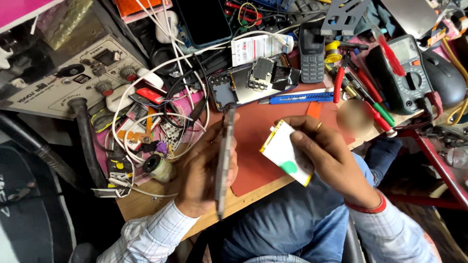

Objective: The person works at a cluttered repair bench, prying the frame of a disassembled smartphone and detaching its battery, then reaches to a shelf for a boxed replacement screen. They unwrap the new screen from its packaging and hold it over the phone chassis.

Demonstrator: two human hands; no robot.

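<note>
My left hand (202, 173) grips a thin smartphone body (224, 156) held on edge, its narrow side facing the camera, above the red work mat (258, 126). My right hand (326, 156) holds a flat white battery with yellow edging and a green dot (285, 152), tilted, just right of the phone. An opened phone with its back off and a small metal part on it (251, 80) lies on the mat behind both hands.
A blue utility knife (300, 97), a grey keypad phone (312, 51), a green multimeter (407, 73), screwdrivers and pliers (360, 87) crowd the bench's right. White cables (161, 122), a solder roll (156, 164) and a power supply box (73, 78) sit left. A black hose (87, 141) hangs at the edge.
</note>
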